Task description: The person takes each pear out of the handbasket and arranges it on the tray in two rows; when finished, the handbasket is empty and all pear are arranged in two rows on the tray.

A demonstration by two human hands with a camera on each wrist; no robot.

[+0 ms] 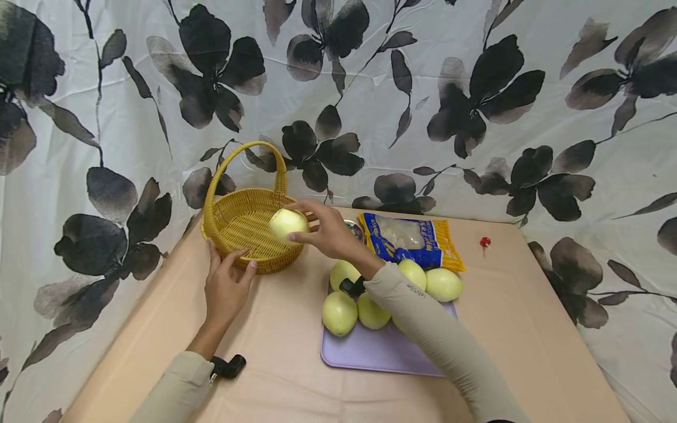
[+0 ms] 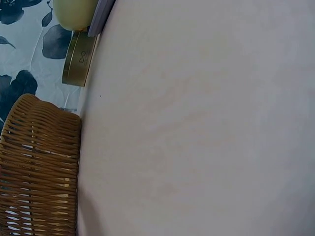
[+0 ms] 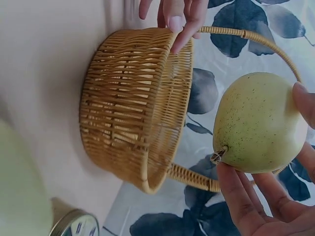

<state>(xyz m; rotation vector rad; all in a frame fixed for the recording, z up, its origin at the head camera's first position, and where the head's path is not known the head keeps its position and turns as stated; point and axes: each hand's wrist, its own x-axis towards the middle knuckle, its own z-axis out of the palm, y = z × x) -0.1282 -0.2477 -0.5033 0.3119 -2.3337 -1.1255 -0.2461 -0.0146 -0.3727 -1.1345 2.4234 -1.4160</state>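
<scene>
My right hand (image 1: pixel 328 229) holds a small pale-green melon (image 1: pixel 288 225) above the right side of a yellow wicker basket (image 1: pixel 272 262) with a hoop handle. In the right wrist view the melon (image 3: pixel 258 123) shows a stem stub and dark specks, with my thumb and fingers (image 3: pixel 241 196) around it. My left hand (image 1: pixel 226 285) grips the basket's near-left rim, some fingertips over the edge. The left wrist view shows the basket's woven side (image 2: pixel 39 167), but not that hand. Several more melons (image 1: pixel 339 314) lie on a lilac tray (image 1: pixel 370 357), partly hidden by my right arm.
A blue and yellow bag (image 1: pixel 404 238) lies behind the melons. A round tin (image 1: pixel 354 229) stands beside it, partly covered by my right hand. A small red object (image 1: pixel 485 242) is on the table (image 1: pixel 285 341) at the right. Floral cloth (image 1: pixel 391 117) hangs behind.
</scene>
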